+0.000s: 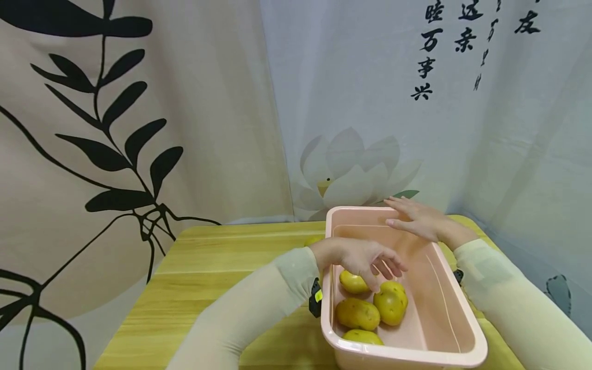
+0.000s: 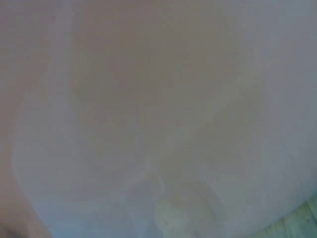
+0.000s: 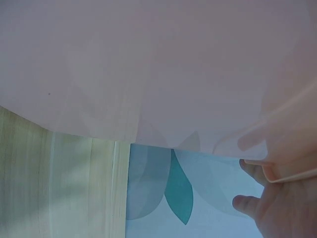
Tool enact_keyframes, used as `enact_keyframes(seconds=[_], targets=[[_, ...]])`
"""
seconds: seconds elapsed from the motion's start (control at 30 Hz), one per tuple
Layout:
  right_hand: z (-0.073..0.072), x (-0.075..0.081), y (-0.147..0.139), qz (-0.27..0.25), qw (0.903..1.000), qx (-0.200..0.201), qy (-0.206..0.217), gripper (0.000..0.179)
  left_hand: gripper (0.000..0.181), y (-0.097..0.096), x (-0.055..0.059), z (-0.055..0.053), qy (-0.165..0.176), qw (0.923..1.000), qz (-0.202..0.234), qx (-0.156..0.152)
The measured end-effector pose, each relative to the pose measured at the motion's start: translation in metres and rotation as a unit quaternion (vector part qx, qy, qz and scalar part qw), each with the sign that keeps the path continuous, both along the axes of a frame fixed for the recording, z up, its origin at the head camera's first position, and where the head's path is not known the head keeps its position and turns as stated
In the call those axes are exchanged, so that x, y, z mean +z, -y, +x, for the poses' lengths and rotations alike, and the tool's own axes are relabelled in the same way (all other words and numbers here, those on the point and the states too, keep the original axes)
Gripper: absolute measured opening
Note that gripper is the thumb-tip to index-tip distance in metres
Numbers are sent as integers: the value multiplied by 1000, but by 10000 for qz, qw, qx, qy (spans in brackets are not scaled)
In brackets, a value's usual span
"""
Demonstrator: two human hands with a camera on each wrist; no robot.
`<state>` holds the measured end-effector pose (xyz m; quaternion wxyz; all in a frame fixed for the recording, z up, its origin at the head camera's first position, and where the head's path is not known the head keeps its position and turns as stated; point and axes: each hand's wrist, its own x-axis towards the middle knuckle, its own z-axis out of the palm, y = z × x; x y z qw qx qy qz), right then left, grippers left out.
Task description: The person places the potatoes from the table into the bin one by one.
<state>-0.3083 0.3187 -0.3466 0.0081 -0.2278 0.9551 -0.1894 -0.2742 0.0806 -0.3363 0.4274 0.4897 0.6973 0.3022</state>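
A pink plastic bin point(image 1: 398, 349) stands on the table, with several yellow potatoes point(image 1: 358, 313) in its left part. My left hand point(image 1: 363, 259) reaches in over the left rim. Its fingers hang loosely bent above the potatoes, and the thumb tip overlaps the round potato point(image 1: 392, 304) in the head view. My right hand point(image 1: 418, 221) rests at the far right corner of the bin, fingers stretched over the rim and thumb on the inner side. In the right wrist view, its fingers point(image 3: 250, 204) show beyond the rim. The left wrist view is mostly the bin's blurred wall.
The wooden table point(image 1: 222, 277) extends to the left of the bin. Another yellow potato point(image 1: 314, 239) peeks out behind the bin's left side, on the table. A printed curtain point(image 1: 222, 103) hangs behind the table's far edge and along the right side.
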Motion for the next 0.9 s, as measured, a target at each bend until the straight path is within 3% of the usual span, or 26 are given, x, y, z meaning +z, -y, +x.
enact_keyframes(seconds=[0.5, 0.9], targets=[[-2, -1, 0, -3, 10000, 15, -21, 74, 79, 0, 0, -1, -251, 9991, 210, -283], [-3, -3, -2, 53, 10000, 25, 1, 74, 79, 3, 8, 2, -304, 9982, 501, -122]])
